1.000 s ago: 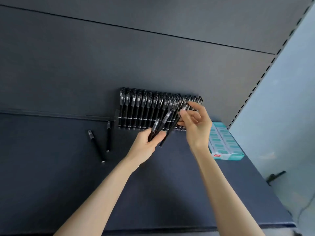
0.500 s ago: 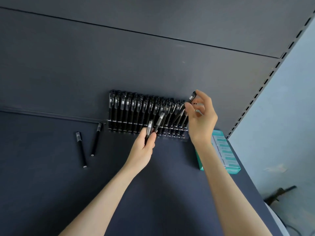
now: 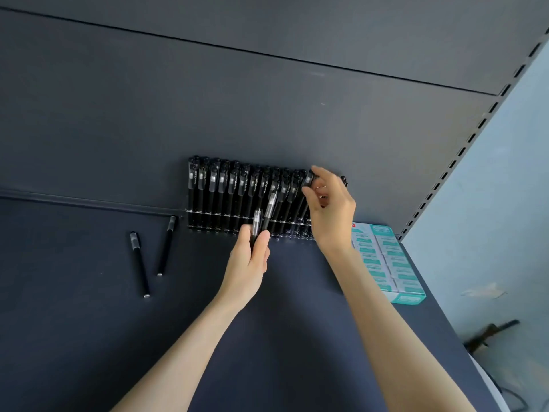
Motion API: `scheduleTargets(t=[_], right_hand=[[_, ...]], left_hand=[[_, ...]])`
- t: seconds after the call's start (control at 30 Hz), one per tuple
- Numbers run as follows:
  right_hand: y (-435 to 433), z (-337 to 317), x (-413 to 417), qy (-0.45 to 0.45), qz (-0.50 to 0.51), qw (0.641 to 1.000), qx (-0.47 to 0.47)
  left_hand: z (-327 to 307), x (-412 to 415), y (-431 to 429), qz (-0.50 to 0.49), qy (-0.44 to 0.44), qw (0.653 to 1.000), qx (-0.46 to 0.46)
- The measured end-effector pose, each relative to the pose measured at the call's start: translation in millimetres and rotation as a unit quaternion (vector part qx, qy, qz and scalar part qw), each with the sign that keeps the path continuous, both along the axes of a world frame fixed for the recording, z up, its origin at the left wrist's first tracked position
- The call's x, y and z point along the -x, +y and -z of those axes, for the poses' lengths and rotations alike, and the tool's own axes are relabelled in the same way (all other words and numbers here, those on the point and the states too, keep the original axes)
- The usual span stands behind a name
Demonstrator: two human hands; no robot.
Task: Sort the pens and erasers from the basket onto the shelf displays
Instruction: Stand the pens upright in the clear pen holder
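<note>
Head view: two black pens (image 3: pixel 263 217) are held in the left hand (image 3: pixel 248 263); farther back, one pen (image 3: pixel 307 178) is pinched by the right hand (image 3: pixel 329 209) at the nearly filled rack (image 3: pixel 237 197). Two loose pens (image 3: pixel 139 263) remain on the matte shelf (image 3: pixel 89 322); boxed erasers (image 3: pixel 386 263) are seen rightward.

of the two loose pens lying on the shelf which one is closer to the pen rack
The right-hand loose pen: its cap end nearly reaches the pen rack. The left-hand loose pen lies farther away.

left hand (image 3: pixel 248 260) gripping two pens (image 3: pixel 263 217) upright between thumb and fingers, right hand (image 3: pixel 329 208) pinching one pen (image 3: pixel 309 176) by fingertips, both forearms reaching forward
</note>
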State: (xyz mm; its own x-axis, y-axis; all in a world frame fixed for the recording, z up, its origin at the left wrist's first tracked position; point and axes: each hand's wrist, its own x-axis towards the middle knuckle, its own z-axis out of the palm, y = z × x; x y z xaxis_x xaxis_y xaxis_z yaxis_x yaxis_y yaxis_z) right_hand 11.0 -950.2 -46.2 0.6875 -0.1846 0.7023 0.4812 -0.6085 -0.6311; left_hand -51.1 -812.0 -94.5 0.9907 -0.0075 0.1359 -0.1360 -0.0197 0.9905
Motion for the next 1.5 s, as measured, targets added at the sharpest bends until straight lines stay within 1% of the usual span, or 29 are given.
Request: scheduleTargets(t=[0.13,0.27,0.37,0.43,0.5,0.53,0.63,0.7,0.77,0.87,1.0,1.07,1.17,1.33,1.5], right_hand=[[1.4,12.3,1.0,0.012,0.003,0.999,0.039],[0.3,15.4,4.7,0.018,0.017,0.999,0.028],[0.4,12.5,17.2,0.023,0.017,0.999,-0.030],[3.0,9.8,29.5,0.081,-0.045,0.991,-0.101],[7.2,7.8,39.1,0.160,-0.127,0.966,-0.157],[8.4,8.5,41.9,0.181,-0.152,0.957,-0.168],[9.8,7.3,45.8,0.180,-0.164,0.949,-0.200],[7.6,5.2,46.2,0.158,-0.160,0.947,-0.231],[3.5,1.2,44.9,0.136,-0.150,0.949,-0.241],[-2.9,-6.7,41.0,0.101,-0.129,0.959,-0.231],[-13.4,-15.8,29.8,0.040,-0.037,0.973,-0.223],[-17.8,-19.7,21.4,0.013,0.005,0.981,-0.193],[-17.1,-23.7,12.9,-0.015,0.041,0.991,-0.123],[-13.5,-18.8,4.5,-0.019,0.058,0.996,-0.061],[-10.0,-5.3,2.7,-0.005,0.066,0.997,-0.025]], left_hand=[[-3.2,1.6,-0.1,0.004,0.005,1.000,0.014],[-6.2,3.6,0.2,0.010,0.004,1.000,0.025],[-6.2,4.3,1.0,0.022,0.010,0.999,0.032],[-6.3,5.2,0.6,0.030,0.016,0.999,0.034],[-7.0,6.3,-0.6,0.041,0.019,0.998,0.038],[-7.1,6.8,-1.2,0.046,0.021,0.998,0.041],[-7.2,7.2,-2.4,0.057,0.033,0.997,0.049],[-6.3,7.2,-2.5,0.056,0.042,0.996,0.058],[-5.8,6.7,-2.2,0.048,0.049,0.996,0.060],[-5.1,5.5,-2.0,0.039,0.056,0.996,0.053],[-5.4,5.7,-2.9,0.024,0.059,0.997,0.042],[-5.1,6.0,-2.5,0.019,0.064,0.997,0.034],[-3.5,5.8,-3.3,0.020,0.050,0.998,0.021],[-3.1,5.4,-3.1,0.039,0.051,0.996,0.058],[-3.6,6.0,-1.9,0.042,0.028,0.998,0.044]])
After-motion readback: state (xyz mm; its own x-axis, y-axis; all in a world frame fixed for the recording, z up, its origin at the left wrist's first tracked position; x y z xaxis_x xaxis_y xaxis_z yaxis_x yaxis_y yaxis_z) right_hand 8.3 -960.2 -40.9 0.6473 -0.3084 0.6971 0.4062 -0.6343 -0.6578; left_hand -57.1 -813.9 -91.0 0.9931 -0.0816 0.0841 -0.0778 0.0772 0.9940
